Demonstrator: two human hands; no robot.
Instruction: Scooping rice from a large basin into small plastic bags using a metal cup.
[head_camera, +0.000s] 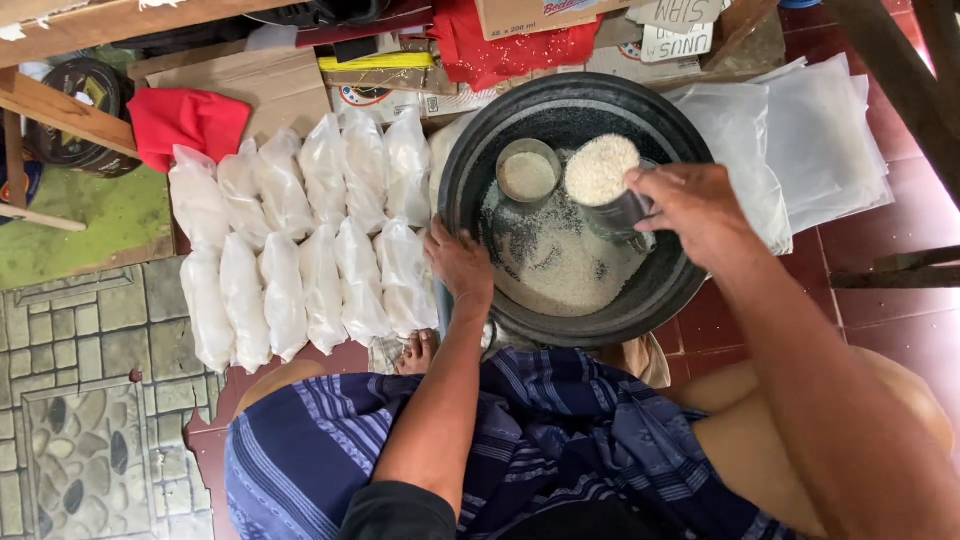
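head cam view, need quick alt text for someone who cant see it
Seen from above, a seated person's right hand lifts a can heaped with rice over a dark basin, while the left hand rests on its rim. Two rows of filled plastic bags lie alongside.

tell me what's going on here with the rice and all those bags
A person sitting on the floor holds a metal cup heaped with white rice in the right hand, over a large dark basin that has a thin layer of rice left at the bottom. A second, smaller cup sits inside the basin. The left hand rests on the basin's near rim. To the left lie two rows of filled clear bags, and a stack of empty bags lies on the right.
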